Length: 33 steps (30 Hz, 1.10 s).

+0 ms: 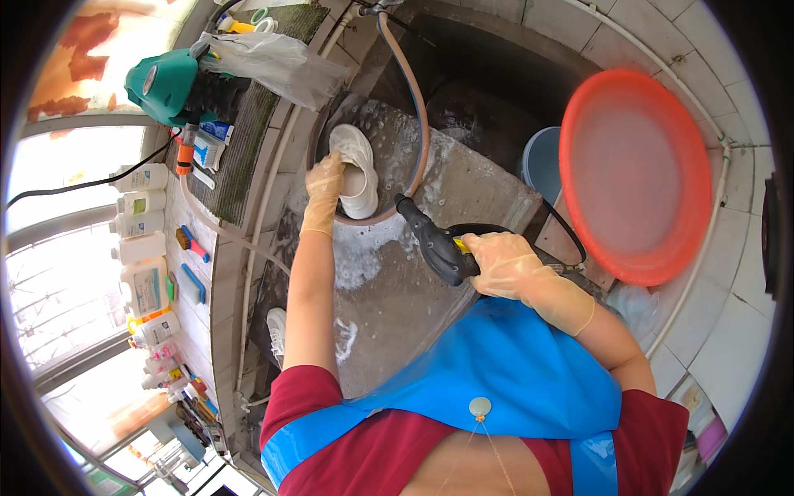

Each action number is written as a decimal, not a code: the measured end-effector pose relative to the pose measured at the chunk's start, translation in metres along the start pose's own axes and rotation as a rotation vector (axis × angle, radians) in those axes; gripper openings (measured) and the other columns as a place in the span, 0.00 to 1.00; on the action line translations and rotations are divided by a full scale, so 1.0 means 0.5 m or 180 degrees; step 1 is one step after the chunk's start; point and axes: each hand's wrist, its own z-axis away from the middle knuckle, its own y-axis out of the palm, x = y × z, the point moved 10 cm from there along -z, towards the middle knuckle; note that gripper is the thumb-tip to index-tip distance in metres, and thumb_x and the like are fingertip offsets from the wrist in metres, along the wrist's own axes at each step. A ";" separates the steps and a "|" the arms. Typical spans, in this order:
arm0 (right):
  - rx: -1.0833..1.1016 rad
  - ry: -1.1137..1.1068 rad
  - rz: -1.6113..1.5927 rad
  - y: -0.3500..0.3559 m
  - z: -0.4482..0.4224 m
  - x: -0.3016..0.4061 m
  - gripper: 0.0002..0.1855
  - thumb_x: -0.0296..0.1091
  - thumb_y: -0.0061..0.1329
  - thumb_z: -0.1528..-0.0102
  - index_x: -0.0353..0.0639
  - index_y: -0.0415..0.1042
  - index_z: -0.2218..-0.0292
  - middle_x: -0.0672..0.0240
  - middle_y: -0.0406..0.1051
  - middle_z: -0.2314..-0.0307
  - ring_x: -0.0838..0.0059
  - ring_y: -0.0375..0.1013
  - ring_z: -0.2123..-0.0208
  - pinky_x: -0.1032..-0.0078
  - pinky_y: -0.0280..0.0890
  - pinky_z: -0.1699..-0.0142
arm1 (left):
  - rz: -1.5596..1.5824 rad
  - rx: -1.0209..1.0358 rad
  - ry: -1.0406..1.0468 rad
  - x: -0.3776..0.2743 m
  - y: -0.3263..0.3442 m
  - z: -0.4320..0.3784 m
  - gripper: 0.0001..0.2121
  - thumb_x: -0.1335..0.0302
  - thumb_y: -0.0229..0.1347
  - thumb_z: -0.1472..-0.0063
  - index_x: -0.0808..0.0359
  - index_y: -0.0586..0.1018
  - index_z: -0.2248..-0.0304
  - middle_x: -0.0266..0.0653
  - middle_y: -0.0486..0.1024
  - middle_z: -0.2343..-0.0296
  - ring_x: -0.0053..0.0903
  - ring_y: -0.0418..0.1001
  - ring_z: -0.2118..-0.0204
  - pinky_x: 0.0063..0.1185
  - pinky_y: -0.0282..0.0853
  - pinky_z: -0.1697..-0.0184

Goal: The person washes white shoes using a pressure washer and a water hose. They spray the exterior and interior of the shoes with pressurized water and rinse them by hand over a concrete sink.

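Observation:
A white sneaker (361, 194) stands on a wet, sudsy concrete slab (403, 310). My left hand (325, 178), in a thin yellowish glove, grips its tongue and collar on the left side. My gloved right hand (505, 263) is shut around the handle of a black spray gun (434, 242). The gun's nozzle points towards the shoe, a short way to its right. I cannot see any spray leaving it. A beige hose (417, 105) curves over the slab and round the shoe. Another white shoe (276, 328) shows partly, left of my left forearm.
A large red basin (633, 180) leans at the right, beside a blue-grey bucket (541, 162). Behind the slab lies a dark sink basin (490, 68). On the left ledge are a green pressure washer (162, 87), brushes (193, 243) and several bottles (142, 286). A black hose (567, 229) loops near my right hand.

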 end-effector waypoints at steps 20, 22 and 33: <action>0.0383 0.0144 0.0143 0.050 -0.028 -0.007 0.18 0.28 0.45 0.51 0.39 0.69 0.56 0.53 0.77 0.66 0.53 0.77 0.61 0.63 0.70 0.57 | 0.1208 0.0690 0.0765 -0.219 0.086 -0.051 0.46 0.69 0.55 0.56 0.69 0.50 0.36 0.52 0.42 0.36 0.42 0.35 0.32 0.26 0.31 0.31; 0.0346 0.0315 0.0052 0.040 -0.033 -0.028 0.18 0.27 0.46 0.51 0.38 0.69 0.56 0.53 0.77 0.66 0.54 0.77 0.61 0.64 0.70 0.57 | 0.1312 0.0978 0.0709 -0.241 0.093 -0.063 0.47 0.69 0.55 0.55 0.67 0.47 0.36 0.50 0.40 0.35 0.42 0.32 0.32 0.24 0.30 0.31; 0.0439 0.0188 0.0066 0.049 -0.026 -0.014 0.18 0.28 0.47 0.51 0.39 0.70 0.56 0.54 0.77 0.64 0.56 0.77 0.60 0.64 0.70 0.57 | -0.0575 0.2438 0.1956 -0.331 0.138 -0.019 0.10 0.81 0.53 0.49 0.62 0.82 0.67 0.46 0.79 0.61 0.42 0.76 0.56 0.33 0.72 0.54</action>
